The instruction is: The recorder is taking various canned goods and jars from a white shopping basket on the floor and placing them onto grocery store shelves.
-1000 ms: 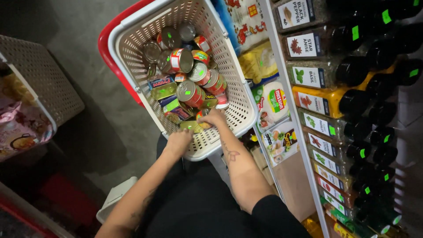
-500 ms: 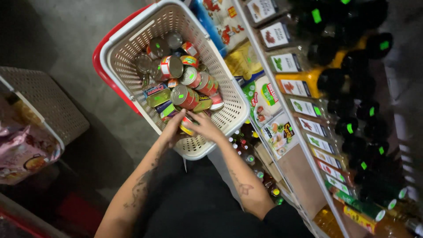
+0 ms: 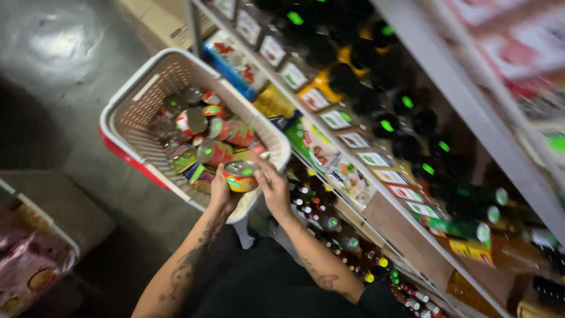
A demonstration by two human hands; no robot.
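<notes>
Both hands meet at the near rim of the basket: the left hand (image 3: 219, 191) cups a small tin can (image 3: 240, 176) from the side with fingers curled around it, while the right hand (image 3: 272, 187) lies with fingers pressed together along the can's other side and top. The can sits between the two palms, just above the basket's near edge, tilted so its metal lid faces up.

Beyond the hands, the white plastic basket (image 3: 130, 97) with a red lower band holds a loose heap of similar cans (image 3: 220, 132), lying every way. To the right of the right hand runs a shop shelf (image 3: 376, 176) lined with price tags, dark bottles (image 3: 406, 106) with green caps above, and small capped bottles (image 3: 329, 221) below.

Handling judgement: the can is a smooth, rigid cylinder with a glossy paper label, so it may slip if only pinched; a full wrap of the fingers, with the second hand steadying, looks the surest hold. The basket's lattice walls are stiff but the heap inside is unstable, so lifting one can straight up, not dragging it, should keep its neighbours from rolling.
</notes>
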